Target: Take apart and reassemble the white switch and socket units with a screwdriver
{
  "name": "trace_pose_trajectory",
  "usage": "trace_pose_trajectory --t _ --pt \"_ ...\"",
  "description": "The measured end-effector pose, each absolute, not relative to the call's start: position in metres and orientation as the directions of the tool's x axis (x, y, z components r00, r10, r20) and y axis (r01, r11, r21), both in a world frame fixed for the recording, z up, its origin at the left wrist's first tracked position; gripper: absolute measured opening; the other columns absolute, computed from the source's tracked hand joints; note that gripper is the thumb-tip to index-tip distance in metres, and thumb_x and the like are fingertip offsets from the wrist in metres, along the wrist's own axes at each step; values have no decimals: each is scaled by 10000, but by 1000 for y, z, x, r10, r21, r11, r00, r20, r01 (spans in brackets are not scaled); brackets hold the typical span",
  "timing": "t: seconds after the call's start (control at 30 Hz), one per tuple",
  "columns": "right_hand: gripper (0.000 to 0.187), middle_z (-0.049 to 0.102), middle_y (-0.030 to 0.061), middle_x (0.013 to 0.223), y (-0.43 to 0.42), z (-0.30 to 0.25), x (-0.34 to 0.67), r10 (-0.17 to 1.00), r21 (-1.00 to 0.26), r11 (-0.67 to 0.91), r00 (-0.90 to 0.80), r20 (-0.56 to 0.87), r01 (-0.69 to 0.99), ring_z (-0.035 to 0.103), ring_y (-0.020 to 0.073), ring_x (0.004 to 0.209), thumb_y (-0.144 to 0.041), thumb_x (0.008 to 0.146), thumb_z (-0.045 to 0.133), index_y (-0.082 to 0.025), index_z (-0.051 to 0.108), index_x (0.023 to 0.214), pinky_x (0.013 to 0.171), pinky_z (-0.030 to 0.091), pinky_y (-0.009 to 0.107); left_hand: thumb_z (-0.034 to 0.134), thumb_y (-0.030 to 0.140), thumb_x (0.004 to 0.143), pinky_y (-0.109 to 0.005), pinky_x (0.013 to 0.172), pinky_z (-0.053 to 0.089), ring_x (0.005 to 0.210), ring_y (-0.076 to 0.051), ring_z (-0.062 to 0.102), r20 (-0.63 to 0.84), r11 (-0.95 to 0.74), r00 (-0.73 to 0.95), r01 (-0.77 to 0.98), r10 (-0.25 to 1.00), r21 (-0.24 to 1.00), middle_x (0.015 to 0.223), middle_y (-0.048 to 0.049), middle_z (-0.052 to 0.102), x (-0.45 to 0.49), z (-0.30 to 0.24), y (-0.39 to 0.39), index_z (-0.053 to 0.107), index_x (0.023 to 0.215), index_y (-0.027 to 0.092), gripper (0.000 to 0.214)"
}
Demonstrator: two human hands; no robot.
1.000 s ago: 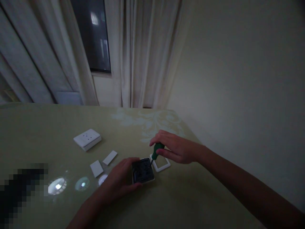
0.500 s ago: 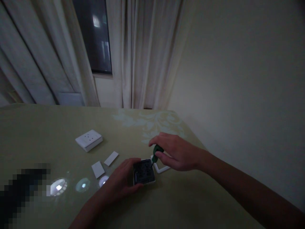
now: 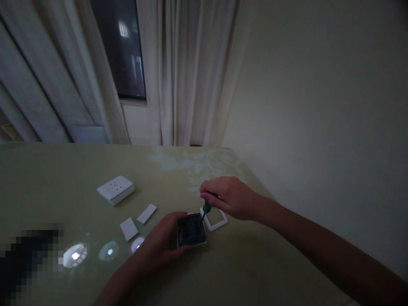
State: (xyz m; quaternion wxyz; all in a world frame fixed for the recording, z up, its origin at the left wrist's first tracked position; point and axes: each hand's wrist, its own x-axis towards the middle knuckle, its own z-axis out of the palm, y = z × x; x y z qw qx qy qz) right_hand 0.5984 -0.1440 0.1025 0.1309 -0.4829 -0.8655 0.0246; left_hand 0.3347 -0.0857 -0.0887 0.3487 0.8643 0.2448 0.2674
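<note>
My left hand [image 3: 165, 238] grips a square switch or socket module [image 3: 191, 230] by its left side, fingers at the far edge and thumb at the near one. Its dark inner face with a pale rim is turned up. In my right hand [image 3: 228, 197] is a screwdriver [image 3: 207, 208] with a green handle, the fingers closed round the grip. The shaft slants down and its tip meets the module's dark face near the right side; what lies under the tip is too dark to make out. Partly behind the module rests a white square frame [image 3: 219, 224], flat on the table.
A white wall socket [image 3: 116, 189] sits on the table [image 3: 79, 170] at the left. Two small white plates [image 3: 129, 229] lie nearer, left of my left hand. Bright light reflections show on the cloth. Curtains [image 3: 191, 72] and a wall stand beyond the table.
My right hand has turned and closed more tightly over the screwdriver's handle, with its wrist slightly higher. The tip stays at the module, which my left hand still holds. The view has shifted slightly.
</note>
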Motion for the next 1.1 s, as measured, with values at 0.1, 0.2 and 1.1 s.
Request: trace_pose_trajectory --t 0.1,0.2,1.1 --pt "315 779 132 1219 -145 104 595 758 -213 651 -604 248 729 688 248 1073 -253 1098 449 -188 651 1331 916 492 383 848 369 852 -582 1142 563 1348 -376 685 280 -626 733 248 620 739 1476 -110 708 334 -90 -86 565 1473 338 683" --pt "305 804 116 1049 -146 104 595 833 -169 540 -494 250 825 691 257 924 -375 1100 490 -184 696 1220 801 474 360 858 384 845 -588 1142 568 1348 -382 685 295 -624 721 238 627 744 1475 -106 707 335 -91 -87 575 1475 342 691" --pt "484 836 157 1060 -145 121 585 960 6 278 -278 44 961 765 317 983 -493 1115 486 -181 582 1473 809 496 364 863 407 858 -615 1191 517 1402 -397 642 258 -603 751 225 608 765 1532 -111 668 334 -96 -83 556 1494 350 709"
